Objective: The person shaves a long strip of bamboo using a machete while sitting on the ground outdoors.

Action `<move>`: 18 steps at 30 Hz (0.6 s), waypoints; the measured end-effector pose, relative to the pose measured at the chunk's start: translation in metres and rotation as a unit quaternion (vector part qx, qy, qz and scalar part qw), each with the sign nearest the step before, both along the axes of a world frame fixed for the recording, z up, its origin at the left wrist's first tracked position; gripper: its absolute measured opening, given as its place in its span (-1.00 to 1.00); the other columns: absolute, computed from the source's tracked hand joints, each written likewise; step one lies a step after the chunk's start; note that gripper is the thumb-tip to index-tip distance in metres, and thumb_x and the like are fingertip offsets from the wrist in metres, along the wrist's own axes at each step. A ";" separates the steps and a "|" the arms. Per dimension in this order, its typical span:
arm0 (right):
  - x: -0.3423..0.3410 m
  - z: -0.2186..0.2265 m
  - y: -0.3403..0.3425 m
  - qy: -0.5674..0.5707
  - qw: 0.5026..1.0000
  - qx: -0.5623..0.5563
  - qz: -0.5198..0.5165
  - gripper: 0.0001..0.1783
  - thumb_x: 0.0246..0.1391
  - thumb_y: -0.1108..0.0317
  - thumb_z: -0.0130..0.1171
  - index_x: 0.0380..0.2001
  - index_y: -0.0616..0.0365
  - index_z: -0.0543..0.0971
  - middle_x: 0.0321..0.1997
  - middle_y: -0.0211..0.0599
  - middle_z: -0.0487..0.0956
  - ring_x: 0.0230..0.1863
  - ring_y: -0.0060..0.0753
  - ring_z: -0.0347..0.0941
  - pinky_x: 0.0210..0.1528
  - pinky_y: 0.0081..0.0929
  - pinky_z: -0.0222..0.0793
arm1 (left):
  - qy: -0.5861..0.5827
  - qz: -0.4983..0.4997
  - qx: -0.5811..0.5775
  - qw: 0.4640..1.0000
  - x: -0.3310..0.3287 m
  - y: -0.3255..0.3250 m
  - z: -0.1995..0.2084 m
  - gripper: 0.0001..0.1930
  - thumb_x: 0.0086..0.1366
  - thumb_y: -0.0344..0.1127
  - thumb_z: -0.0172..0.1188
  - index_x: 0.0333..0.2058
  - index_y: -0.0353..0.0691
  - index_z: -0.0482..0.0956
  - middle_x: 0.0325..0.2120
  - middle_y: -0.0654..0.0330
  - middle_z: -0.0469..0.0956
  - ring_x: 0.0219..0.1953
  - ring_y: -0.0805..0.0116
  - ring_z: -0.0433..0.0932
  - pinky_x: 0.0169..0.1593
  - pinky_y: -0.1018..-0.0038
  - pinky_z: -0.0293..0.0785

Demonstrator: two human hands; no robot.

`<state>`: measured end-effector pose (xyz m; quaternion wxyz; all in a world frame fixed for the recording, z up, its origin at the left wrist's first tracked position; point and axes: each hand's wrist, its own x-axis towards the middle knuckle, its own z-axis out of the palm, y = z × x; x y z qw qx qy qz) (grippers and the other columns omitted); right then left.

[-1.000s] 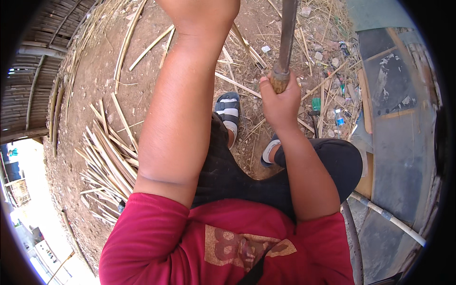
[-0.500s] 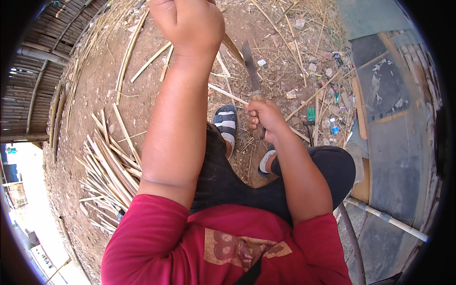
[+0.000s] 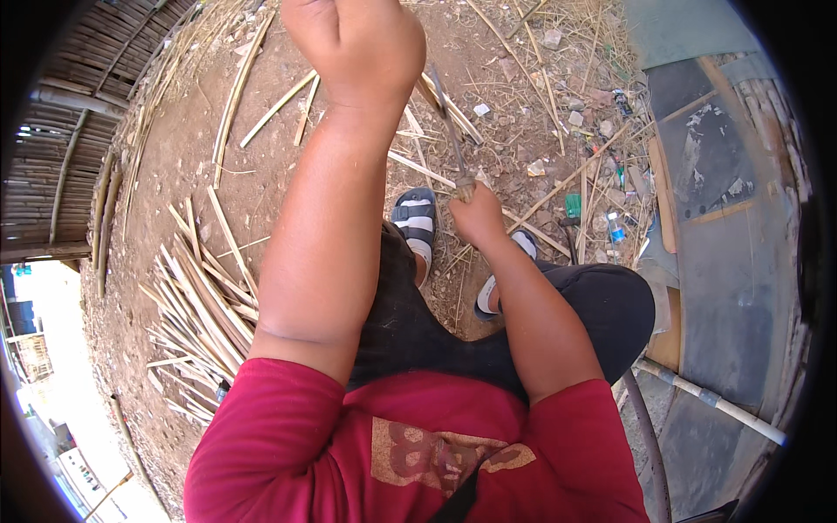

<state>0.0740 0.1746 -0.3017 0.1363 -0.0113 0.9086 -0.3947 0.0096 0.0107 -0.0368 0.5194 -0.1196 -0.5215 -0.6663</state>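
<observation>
My left hand (image 3: 362, 48) is raised at the top of the view, its fingers curled and partly cut off by the frame edge. A pale bamboo strip (image 3: 466, 126) runs out from behind this fist toward the lower right. My right hand (image 3: 478, 216) is wrapped round the wooden handle of a machete (image 3: 452, 139). Its dark blade points up and away, seen almost edge-on, and overlaps the strip beside my left wrist. Whether the blade is cutting into the strip I cannot tell.
A pile of split bamboo strips (image 3: 205, 301) lies left of my legs, and longer strips (image 3: 240, 91) are scattered ahead. Litter, stones and a plastic bottle (image 3: 615, 228) lie at the right. Dark sheets (image 3: 724, 288) border the right side; a bamboo wall (image 3: 65, 157) stands far left.
The machete blade has turned from showing its flat side to nearly edge-on and shifted up against the strip. My right hand has rolled over and moved slightly up; more of the strip shows.
</observation>
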 end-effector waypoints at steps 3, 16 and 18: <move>0.007 0.024 -0.001 -0.120 0.974 -0.184 -0.062 -0.69 0.04 0.33 0.25 -0.16 0.25 0.51 -0.38 -0.12 0.62 -0.42 -0.11 0.58 -0.34 -0.27 0.49 | 0.024 -0.043 0.035 0.998 0.000 -0.005 0.003 -0.60 0.60 -0.02 -0.10 -0.47 -0.03 0.27 -0.70 0.44 0.13 -0.69 0.61 0.09 -0.60 0.54 0.00; 0.018 0.129 -0.009 0.116 0.951 -0.279 -0.070 -0.65 0.03 0.34 0.26 -0.14 0.30 0.52 -0.38 -0.18 0.60 -0.39 -0.31 0.54 -0.25 -0.28 0.47 | 0.044 -0.031 0.015 0.998 -0.001 -0.004 0.005 -0.60 0.60 -0.04 -0.09 -0.47 -0.03 0.26 -0.70 0.45 0.15 -0.69 0.64 0.09 -0.61 0.57 -0.03; 0.022 0.123 -0.009 0.156 0.948 -0.266 -0.074 -0.63 0.02 0.33 0.26 -0.12 0.31 0.53 -0.35 -0.13 0.62 -0.32 -0.25 0.57 -0.18 -0.23 0.48 | 0.038 -0.024 0.022 0.999 0.002 -0.002 0.003 -0.61 0.60 -0.04 -0.10 -0.46 -0.02 0.26 -0.69 0.45 0.15 -0.69 0.63 0.09 -0.61 0.57 -0.03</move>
